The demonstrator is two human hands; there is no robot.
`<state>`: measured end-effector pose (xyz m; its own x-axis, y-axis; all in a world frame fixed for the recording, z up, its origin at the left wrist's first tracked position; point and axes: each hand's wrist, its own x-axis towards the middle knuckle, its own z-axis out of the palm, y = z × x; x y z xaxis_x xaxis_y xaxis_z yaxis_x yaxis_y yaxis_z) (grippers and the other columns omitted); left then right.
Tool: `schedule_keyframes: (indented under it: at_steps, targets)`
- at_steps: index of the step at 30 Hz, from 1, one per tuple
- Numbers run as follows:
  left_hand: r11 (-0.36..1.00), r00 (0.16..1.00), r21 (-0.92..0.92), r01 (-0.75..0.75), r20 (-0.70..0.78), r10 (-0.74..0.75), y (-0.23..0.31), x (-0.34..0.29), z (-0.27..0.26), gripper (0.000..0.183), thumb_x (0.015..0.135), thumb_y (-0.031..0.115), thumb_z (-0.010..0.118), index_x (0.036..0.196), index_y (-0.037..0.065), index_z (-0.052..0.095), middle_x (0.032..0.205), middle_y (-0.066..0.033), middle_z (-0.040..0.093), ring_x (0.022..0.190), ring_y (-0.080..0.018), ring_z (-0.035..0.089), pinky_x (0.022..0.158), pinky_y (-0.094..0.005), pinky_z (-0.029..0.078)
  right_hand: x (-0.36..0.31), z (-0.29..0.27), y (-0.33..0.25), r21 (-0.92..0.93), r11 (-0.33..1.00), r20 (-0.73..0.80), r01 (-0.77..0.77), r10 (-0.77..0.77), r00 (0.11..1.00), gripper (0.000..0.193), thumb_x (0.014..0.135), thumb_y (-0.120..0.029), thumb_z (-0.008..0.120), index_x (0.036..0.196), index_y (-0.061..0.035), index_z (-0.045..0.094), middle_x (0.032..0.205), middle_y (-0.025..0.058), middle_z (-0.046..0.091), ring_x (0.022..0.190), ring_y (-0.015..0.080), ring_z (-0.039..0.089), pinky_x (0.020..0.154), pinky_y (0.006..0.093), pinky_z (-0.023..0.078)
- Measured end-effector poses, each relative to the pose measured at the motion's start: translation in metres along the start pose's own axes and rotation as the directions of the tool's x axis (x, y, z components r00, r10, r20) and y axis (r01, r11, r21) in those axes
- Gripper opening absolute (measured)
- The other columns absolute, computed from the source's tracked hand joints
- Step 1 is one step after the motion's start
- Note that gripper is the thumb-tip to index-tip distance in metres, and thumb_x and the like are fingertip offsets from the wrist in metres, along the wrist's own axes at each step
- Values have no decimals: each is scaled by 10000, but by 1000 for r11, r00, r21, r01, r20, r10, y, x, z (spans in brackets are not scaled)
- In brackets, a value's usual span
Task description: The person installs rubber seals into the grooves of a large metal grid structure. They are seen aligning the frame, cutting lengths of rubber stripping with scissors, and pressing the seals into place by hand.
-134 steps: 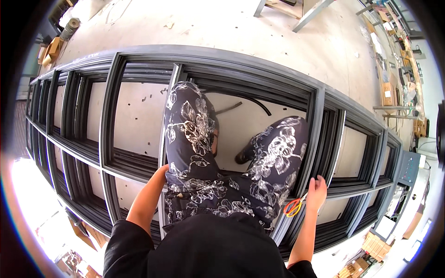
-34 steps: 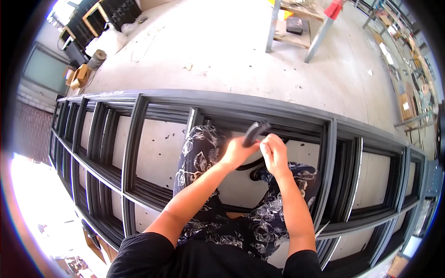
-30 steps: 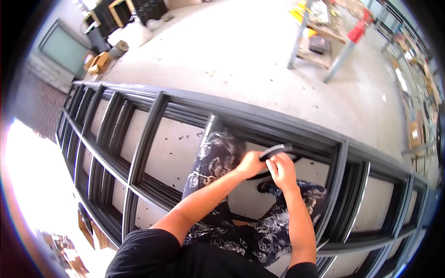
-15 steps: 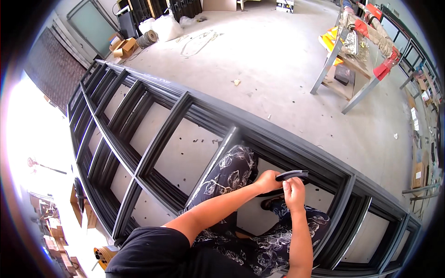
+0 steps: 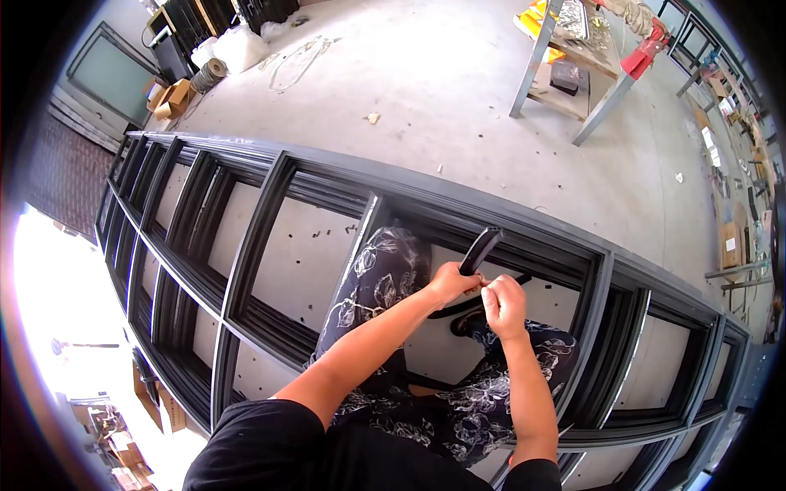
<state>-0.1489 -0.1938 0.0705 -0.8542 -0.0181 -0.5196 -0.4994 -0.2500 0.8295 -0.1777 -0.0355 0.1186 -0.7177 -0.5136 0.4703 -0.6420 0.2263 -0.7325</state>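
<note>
My left hand [image 5: 455, 283] is closed round a flat black strip [image 5: 481, 250], whose free end sticks up and away from me above the fist. Right beside it, my right hand [image 5: 505, 304] is closed in a pinch, its fingertips against the left fingers. What the right fingers hold is hidden. Thin dark curved lengths show below the hands; I cannot tell whether they belong to the strip. Both hands are above an opening in a stack of dark grey metal frames [image 5: 352, 171], and my legs in patterned trousers stand or bend within that opening.
Crossbars [image 5: 255, 237] divide the stacked frames around me. Small dark scraps lie on the pale floor [image 5: 393, 74]. A metal-legged workbench [image 5: 604, 110] stands far right, with a black box [image 5: 565, 76] on its lower shelf. Cardboard boxes [image 5: 173, 98] and a coil [image 5: 208, 76] sit far left.
The black strip has swung from lying level toward the right to pointing up and away. My right hand has shifted slightly left and down, off the strip's visible length. The view has tilted down.
</note>
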Motion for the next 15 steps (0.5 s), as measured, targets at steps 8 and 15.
schedule_keyframes:
  at_steps: [8,15]
  targets:
    - [941,996,331,73,-80,-49,-31,7,12,217,821,202,778,821,6,682,696,-18,632,620,-94,552,573,-284,445,-3,7,-6,560,809,-168,-179,323,932,352,1004,-218,479,709,-27,474,675,67,491,635,211,546,654,342,489]
    - [840,980,542,38,-186,76,-43,19,7,259,834,264,704,941,28,703,768,-150,686,760,-240,673,725,-381,504,5,1,14,935,277,-20,-220,664,748,417,1030,-390,463,748,-82,472,677,14,429,641,161,420,631,360,392]
